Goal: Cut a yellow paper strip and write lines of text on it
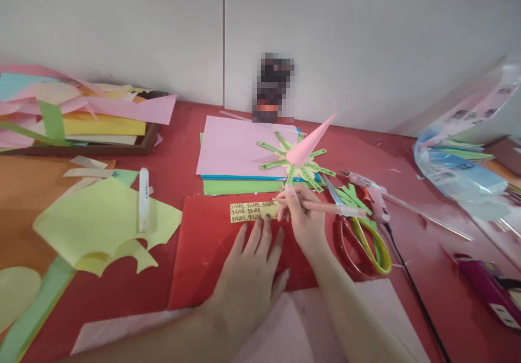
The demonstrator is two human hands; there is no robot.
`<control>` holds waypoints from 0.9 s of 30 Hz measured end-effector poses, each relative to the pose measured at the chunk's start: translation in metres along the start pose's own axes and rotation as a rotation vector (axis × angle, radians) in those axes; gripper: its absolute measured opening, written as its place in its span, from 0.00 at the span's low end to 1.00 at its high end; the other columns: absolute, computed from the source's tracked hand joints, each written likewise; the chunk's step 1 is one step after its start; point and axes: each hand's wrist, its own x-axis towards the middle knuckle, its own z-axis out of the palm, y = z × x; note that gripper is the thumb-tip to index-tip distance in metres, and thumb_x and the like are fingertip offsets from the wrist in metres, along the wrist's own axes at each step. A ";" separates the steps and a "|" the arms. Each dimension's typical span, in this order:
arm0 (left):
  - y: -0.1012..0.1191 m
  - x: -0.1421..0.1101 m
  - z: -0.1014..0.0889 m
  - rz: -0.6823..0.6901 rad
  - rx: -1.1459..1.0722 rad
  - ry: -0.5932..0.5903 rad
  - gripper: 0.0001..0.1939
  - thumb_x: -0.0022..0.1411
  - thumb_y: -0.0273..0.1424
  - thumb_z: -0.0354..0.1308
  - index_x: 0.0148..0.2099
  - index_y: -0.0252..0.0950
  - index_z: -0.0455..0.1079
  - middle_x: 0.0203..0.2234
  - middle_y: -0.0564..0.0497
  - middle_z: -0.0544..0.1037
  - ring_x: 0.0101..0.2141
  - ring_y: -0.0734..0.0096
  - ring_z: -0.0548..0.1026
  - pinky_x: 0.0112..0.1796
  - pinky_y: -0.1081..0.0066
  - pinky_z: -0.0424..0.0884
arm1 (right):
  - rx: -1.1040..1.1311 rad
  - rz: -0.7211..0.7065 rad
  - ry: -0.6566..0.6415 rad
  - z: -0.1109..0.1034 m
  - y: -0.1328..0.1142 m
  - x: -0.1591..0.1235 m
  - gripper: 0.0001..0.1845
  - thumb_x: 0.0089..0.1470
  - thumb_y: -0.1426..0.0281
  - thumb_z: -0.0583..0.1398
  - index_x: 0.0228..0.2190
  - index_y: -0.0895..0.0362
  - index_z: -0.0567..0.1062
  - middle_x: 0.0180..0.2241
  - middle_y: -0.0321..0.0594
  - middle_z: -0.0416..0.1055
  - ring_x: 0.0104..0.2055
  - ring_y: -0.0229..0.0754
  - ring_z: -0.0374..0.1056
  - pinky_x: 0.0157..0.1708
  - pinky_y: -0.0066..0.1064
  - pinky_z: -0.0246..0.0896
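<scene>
My right hand (305,216) pinches a peach-coloured pen (321,206), its tip over the right end of a yellow paper slip (250,211). Several lines of handwriting cover the slip. My left hand (252,260) lies flat with fingers spread, fingertips at the slip's lower edge. Beneath both is a red sheet or folder (199,243). Just beyond stands a pink paper cone (307,146) on a pale yellow base, ringed by green written strips (274,163). It rests partly on pink paper (244,140) stacked over blue and green sheets.
Scissors (356,249) with red and yellow handles and a pink glue gun (372,189) with a black cord lie at right. A purple power strip (484,281) is farther right. At left are cut yellow paper (93,222), a white correction pen-like tube (144,200) and a paper-filled tray (150,138).
</scene>
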 end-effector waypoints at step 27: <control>0.001 -0.001 -0.002 -0.012 -0.012 -0.037 0.25 0.64 0.41 0.40 0.57 0.32 0.62 0.52 0.40 0.68 0.53 0.55 0.64 0.51 0.56 0.58 | -0.179 0.048 -0.131 0.001 0.006 0.002 0.19 0.54 0.61 0.55 0.17 0.55 0.56 0.16 0.29 0.53 0.22 0.34 0.59 0.25 0.26 0.58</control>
